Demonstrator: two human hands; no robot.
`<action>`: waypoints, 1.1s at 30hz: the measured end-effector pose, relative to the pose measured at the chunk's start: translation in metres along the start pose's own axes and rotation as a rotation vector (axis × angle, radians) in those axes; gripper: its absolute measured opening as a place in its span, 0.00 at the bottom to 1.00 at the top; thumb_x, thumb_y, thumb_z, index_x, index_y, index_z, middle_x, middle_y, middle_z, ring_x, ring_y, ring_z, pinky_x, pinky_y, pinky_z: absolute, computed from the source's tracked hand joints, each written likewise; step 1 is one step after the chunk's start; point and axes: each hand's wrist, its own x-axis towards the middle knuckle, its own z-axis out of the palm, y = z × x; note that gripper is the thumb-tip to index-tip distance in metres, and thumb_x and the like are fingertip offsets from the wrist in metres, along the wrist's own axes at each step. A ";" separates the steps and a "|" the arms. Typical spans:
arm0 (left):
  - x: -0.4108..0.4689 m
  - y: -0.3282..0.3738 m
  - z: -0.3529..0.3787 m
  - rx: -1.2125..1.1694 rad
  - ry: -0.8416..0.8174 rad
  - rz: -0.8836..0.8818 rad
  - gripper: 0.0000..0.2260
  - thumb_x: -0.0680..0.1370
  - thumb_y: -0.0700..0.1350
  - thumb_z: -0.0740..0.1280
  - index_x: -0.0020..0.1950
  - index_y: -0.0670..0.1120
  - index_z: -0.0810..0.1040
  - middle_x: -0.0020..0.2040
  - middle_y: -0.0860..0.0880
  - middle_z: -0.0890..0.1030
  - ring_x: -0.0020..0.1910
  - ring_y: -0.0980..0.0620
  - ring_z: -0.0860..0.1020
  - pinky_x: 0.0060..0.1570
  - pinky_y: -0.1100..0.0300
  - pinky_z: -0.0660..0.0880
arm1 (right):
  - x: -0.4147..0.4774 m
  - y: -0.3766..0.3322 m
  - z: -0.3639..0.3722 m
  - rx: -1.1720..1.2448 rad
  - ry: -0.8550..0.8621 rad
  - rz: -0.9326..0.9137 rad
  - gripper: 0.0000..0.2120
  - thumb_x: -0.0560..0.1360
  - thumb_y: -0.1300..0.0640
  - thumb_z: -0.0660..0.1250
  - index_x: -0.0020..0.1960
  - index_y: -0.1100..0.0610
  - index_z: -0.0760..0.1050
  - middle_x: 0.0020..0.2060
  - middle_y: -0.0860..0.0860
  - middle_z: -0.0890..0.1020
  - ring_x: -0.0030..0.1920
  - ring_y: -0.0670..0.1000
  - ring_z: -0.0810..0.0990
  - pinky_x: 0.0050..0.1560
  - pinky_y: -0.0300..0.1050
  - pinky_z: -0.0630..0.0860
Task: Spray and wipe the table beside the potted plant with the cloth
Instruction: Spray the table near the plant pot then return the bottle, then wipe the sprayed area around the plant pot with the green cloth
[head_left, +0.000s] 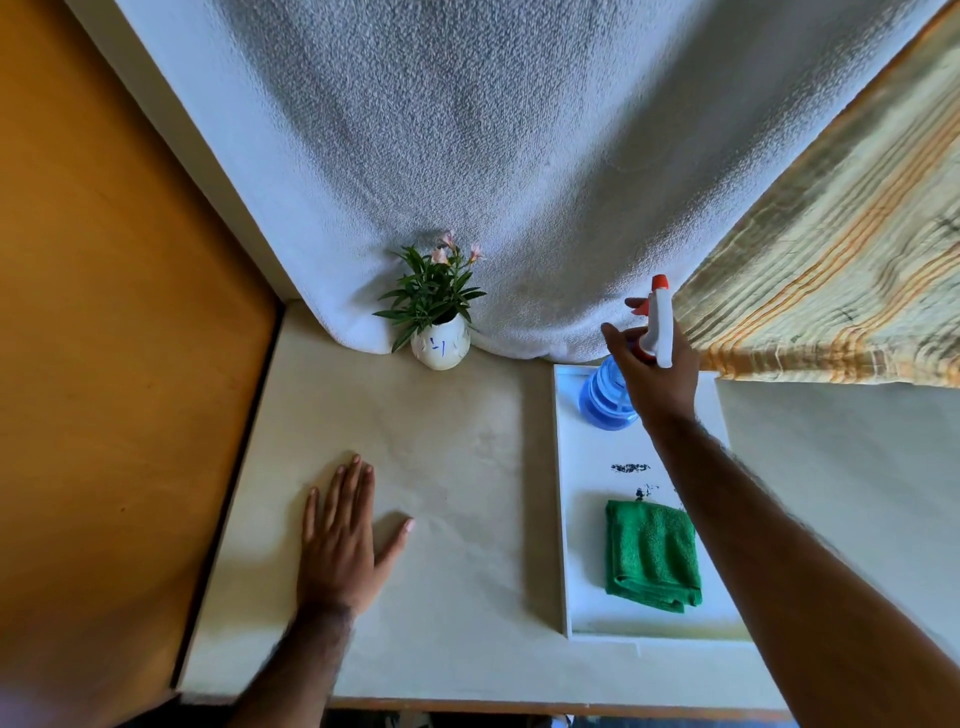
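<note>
reaching over the far end of a white tray (563, 519), the right hand (657, 371) is wrapped around the neck of a spray bottle (605, 397), fingers curled on it just below the white trigger head with its orange nozzle tip; the forefinger sticks out near the trigger. whether the blue bottle's base rests on the tray or is lifted off it cannot be told. nearer on the same tray lies a folded green cloth (652, 553), untouched, with some dark smudges on the tray between it and the bottle. the left hand (343, 540) lies flat on the pale table (457, 467), palm down, fingers stretched out close together and the thumb splayed to the side, holding nothing. the potted plant (439, 312), green leaves and pink flowers in a round white pot, stands at the back of the table against a grey-white draped fabric (467, 156), left of the tray and well beyond the left hand. a striped curtain (831, 260) hangs at the right.
</note>
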 end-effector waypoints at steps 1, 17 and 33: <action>0.000 0.000 0.000 -0.002 0.001 0.000 0.41 0.79 0.69 0.56 0.83 0.43 0.61 0.84 0.43 0.64 0.82 0.43 0.64 0.78 0.36 0.64 | -0.001 -0.001 -0.001 0.018 -0.014 0.019 0.16 0.73 0.56 0.80 0.56 0.44 0.80 0.40 0.52 0.84 0.37 0.46 0.80 0.44 0.45 0.80; 0.000 0.003 -0.003 -0.048 -0.016 -0.022 0.40 0.78 0.68 0.57 0.83 0.44 0.62 0.84 0.44 0.64 0.82 0.44 0.65 0.80 0.37 0.62 | -0.189 0.085 -0.121 -0.923 -0.626 -0.324 0.46 0.69 0.25 0.69 0.73 0.58 0.75 0.72 0.55 0.74 0.71 0.59 0.75 0.67 0.61 0.77; 0.000 0.002 0.000 -0.037 -0.017 -0.013 0.40 0.79 0.68 0.59 0.83 0.44 0.62 0.84 0.44 0.63 0.82 0.44 0.64 0.79 0.36 0.64 | -0.177 0.061 -0.088 -0.826 -0.426 -0.291 0.41 0.58 0.80 0.74 0.70 0.62 0.77 0.66 0.60 0.81 0.61 0.62 0.84 0.57 0.52 0.81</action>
